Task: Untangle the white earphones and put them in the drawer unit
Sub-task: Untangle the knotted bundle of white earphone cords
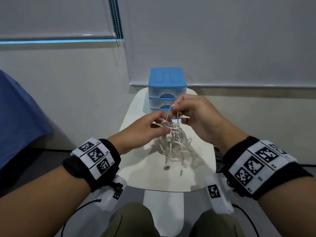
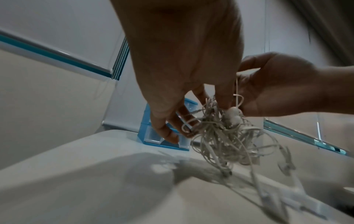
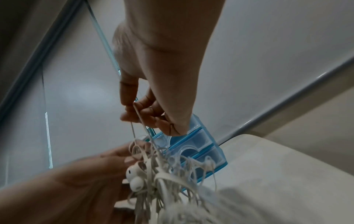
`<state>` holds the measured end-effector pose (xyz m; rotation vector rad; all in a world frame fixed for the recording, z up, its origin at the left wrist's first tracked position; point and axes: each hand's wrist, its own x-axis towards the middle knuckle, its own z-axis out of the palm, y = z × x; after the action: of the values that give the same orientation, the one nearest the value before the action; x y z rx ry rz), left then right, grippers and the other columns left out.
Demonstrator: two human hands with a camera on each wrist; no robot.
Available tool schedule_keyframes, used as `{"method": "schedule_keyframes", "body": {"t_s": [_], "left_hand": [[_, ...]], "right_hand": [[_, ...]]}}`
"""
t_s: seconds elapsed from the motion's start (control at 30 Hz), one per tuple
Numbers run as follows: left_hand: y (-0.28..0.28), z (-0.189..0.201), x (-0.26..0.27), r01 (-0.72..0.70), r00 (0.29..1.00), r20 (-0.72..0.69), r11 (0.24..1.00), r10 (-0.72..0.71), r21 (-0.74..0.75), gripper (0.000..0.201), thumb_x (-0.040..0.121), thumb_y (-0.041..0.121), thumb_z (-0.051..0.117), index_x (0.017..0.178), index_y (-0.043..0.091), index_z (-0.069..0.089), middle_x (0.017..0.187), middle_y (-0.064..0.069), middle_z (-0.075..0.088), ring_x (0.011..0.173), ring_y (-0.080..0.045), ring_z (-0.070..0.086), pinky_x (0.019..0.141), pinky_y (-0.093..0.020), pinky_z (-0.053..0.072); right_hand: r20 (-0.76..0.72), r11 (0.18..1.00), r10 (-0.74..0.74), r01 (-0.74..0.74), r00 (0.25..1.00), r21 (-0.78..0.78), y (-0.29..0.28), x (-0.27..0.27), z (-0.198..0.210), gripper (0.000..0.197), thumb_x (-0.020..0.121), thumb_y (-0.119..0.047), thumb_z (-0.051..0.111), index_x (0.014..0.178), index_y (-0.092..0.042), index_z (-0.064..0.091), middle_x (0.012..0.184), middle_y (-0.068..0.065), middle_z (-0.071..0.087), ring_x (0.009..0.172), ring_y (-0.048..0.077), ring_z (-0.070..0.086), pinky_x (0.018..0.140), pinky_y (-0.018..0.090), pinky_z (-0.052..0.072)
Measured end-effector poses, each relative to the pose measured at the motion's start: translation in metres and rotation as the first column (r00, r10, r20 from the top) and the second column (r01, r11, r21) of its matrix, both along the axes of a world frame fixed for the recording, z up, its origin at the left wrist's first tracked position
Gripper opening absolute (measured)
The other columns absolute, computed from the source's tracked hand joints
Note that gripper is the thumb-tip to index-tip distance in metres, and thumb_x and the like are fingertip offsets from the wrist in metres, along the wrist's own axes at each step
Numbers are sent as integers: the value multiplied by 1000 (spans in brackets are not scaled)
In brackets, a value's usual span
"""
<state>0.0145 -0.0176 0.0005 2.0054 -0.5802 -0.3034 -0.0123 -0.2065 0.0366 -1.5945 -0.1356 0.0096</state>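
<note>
Bare forearms here, each with a black wristband (image 1: 266, 166) behind the grip, carrying white tiles printed with black square codes. White camera pods (image 1: 218, 194) hang beneath both wrists, thin black cables trailing; olive trousers (image 1: 130, 221) below.

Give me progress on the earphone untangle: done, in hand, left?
Done: nothing visible; the white earphones are one knotted clump above the table. In hand: the left hand grips the clump while the right hand pinches a strand pulled upward. Left: the untangling, then stowing; the drawer unit looks closed.
</note>
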Motion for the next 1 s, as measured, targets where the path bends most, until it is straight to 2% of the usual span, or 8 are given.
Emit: {"method": "schedule_keyframes", "body": {"t_s": [0.07,0.23,0.33,0.5,0.63,0.77,0.9,1.0], "left_hand": [[2,-5,-1,1,1000,0,999,-1,35,12,99,27,69,104,18,61,97,2,69,83,-12,62,82,-32,49],[3,-10,-1,-40,993,116,998,35,41,7,101,33,63,98,27,64,84,-8,64,71,-14,52,70,-30,44],[2,-7,1,-10,990,140,1000,10,2,10,102,38,63,112,36,66,86,-23,57,73,-27,45,70,-39,43],[-1,-3,-1,-60,983,178,993,42,97,9,99,29,68,92,26,66,89,8,64,79,-9,60,79,-29,48],[4,-10,0,-107,980,186,976,71,191,16,101,36,62,93,24,66,103,6,64,100,-17,61,94,-33,47],[6,-11,0,-200,965,196,972,173,123,27,98,42,65,85,19,67,89,0,72,84,-20,67,79,-33,50],[9,-4,-2,-243,955,188,969,231,41,29,96,40,68,81,16,62,83,-4,74,71,-21,65,76,-43,55],[8,4,-5,-237,955,191,971,229,23,29,97,37,68,85,11,62,78,-7,74,64,-22,65,65,-43,54]], "right_hand": [[-59,999,10,-6,998,54,1,2,1,16,79,-14,62,63,-15,61,61,6,51,60,17,42,62,33,31],[-72,899,114,-134,991,-417,2,-3,7,23,97,-15,62,93,3,76,51,-17,49,53,9,32,57,22,29],[-19,939,189,-186,982,-291,4,-6,9,21,102,-16,58,100,-3,74,68,-5,56,58,7,41,64,24,33],[105,973,182,-195,978,126,3,-9,15,17,90,-20,58,93,-15,74,96,-3,69,90,10,59,73,25,43],[136,897,119,-165,984,410,-4,-8,21,19,82,-22,55,80,-17,72,109,-1,71,107,16,58,85,35,35],[11,866,70,-66,997,495,-9,-5,25,28,90,-23,48,65,-12,46,65,7,46,58,19,52,63,30,36],[-3,986,-94,92,996,-142,-4,-5,21,40,98,-42,60,70,-16,49,49,-12,37,43,9,28,46,23,24],[83,725,33,34,996,-688,0,-10,14,39,87,-54,73,81,-16,68,63,-15,56,58,1,48,58,25,34]]}}
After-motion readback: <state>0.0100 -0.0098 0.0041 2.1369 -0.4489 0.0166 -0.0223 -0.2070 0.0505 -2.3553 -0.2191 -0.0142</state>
